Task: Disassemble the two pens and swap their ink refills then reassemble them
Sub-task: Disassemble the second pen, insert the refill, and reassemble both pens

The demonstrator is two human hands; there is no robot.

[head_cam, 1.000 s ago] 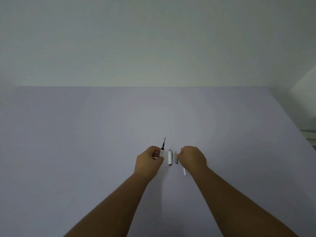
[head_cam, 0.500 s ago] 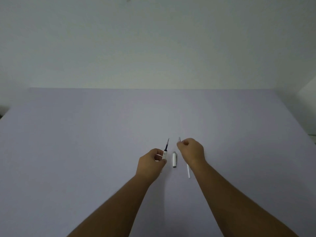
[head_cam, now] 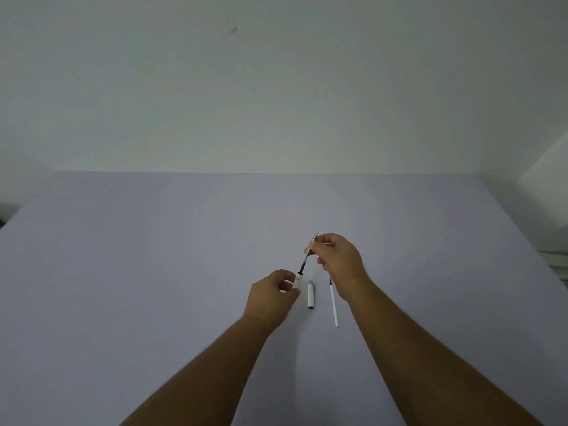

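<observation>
My left hand (head_cam: pixel 272 295) grips a white pen barrel (head_cam: pixel 297 280) with a dark ink refill (head_cam: pixel 302 265) sticking up out of it. My right hand (head_cam: pixel 338 262) pinches a silver pen tip section (head_cam: pixel 312 243) over the top end of that refill. Between the hands a white pen cap part (head_cam: pixel 311 295) lies on the table. A thin white refill (head_cam: pixel 333 304) lies just right of it, its upper end partly under my right wrist.
The parts rest on a wide lavender table (head_cam: pixel 153 272) that meets a pale wall (head_cam: pixel 276 87) at the back. A white edge shows at the far right (head_cam: pixel 553 167).
My right hand lifted the silver tip section off the table and brought it up and left onto the refill's tip. My left hand tilted the barrel slightly toward it.
</observation>
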